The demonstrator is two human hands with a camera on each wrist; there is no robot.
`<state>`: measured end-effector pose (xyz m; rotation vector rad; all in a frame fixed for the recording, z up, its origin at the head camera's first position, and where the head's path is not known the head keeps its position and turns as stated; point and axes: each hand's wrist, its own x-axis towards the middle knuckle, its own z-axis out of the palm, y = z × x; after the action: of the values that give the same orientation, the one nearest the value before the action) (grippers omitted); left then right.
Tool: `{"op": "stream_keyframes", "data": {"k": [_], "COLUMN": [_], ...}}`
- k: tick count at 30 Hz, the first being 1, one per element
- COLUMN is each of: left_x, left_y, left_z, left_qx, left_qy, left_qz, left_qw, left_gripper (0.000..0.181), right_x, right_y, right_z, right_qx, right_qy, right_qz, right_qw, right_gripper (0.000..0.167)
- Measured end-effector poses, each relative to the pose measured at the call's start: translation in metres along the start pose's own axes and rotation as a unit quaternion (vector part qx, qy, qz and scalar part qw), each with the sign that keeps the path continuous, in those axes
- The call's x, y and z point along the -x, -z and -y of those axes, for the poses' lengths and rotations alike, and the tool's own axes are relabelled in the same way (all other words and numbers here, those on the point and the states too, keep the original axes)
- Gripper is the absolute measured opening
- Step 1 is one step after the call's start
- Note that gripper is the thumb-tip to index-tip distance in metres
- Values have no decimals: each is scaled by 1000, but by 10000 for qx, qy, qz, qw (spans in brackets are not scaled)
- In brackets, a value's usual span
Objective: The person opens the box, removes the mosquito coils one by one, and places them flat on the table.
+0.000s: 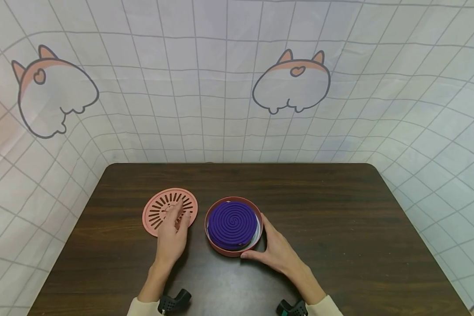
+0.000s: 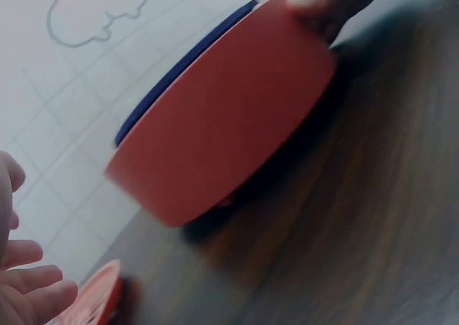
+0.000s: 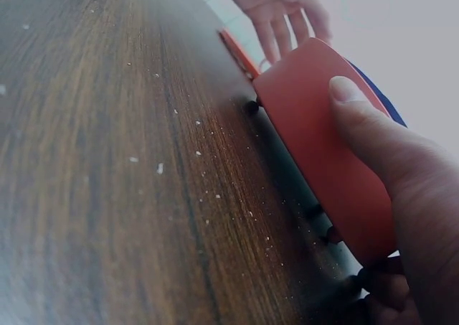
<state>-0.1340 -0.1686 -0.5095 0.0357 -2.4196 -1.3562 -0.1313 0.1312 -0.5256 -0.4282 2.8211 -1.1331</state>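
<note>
A round red mosquito coil box stands on the table, packed with purple mosquito coils that rise slightly above its rim. My right hand grips the box's right side, its thumb along the near wall in the right wrist view. To the left lies the slotted pink lid, flat on the table. My left hand is over the lid with fingers extended and holds nothing. Whether those fingers touch the lid, I cannot tell. Small feet show under the box.
The dark wooden table extends to both sides. Small pale crumbs are scattered on it in the right wrist view. A white gridded curtain with cartoon animal drawings surrounds the back and sides.
</note>
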Motion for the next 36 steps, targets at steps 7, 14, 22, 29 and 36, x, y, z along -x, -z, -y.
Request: {"op": "stream_keyframes", "data": {"k": [7, 14, 22, 29, 36], "left_x": [13, 20, 26, 28, 28], "left_y": [-18, -29, -36, -38, -40], "left_z": [-4, -4, -4, -2, 0], "left_qx": [637, 868, 845, 730, 745], "left_qy": [377, 613, 669, 648, 554], "left_qz": [463, 732, 899, 832, 801], "left_qw": [9962, 9916, 9901, 9917, 9925], "left_gripper": [50, 47, 47, 44, 42], "right_x": [0, 0, 0, -1, 1], "right_y": [1, 1, 0, 0, 4], "right_z": [0, 0, -1, 0, 2], "right_qx": [-72, -69, -74, -62, -75], "right_qy": [-16, -8, -19, -46, -132], "right_qz": [40, 64, 37, 96, 251], "right_qw": [10000, 10000, 10000, 9999, 9996], "right_gripper": [129, 130, 131, 132, 135]}}
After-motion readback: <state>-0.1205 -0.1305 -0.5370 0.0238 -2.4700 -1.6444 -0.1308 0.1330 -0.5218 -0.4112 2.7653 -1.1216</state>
